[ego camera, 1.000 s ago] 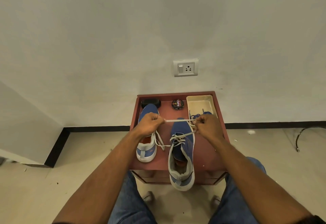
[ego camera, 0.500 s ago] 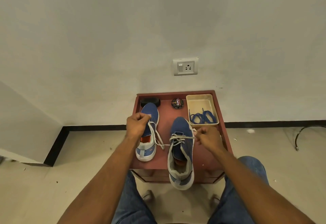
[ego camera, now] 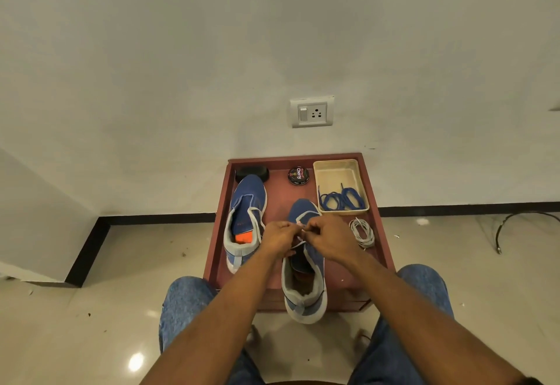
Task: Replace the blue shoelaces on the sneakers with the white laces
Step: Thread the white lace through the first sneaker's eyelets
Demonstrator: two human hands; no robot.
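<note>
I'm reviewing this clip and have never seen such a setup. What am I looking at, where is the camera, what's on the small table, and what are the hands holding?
No machine here: a seated person works bare-handed, filmed by a wide-angle camera on their head looking down. The left hand and right hand meet over the right sneaker, pinching a white lace at its eyelets. On the red table also lie the left sneaker with no lace visible in it, a beige tray holding the blue laces, a coiled white lace, a polish tin and a black object.
</note>
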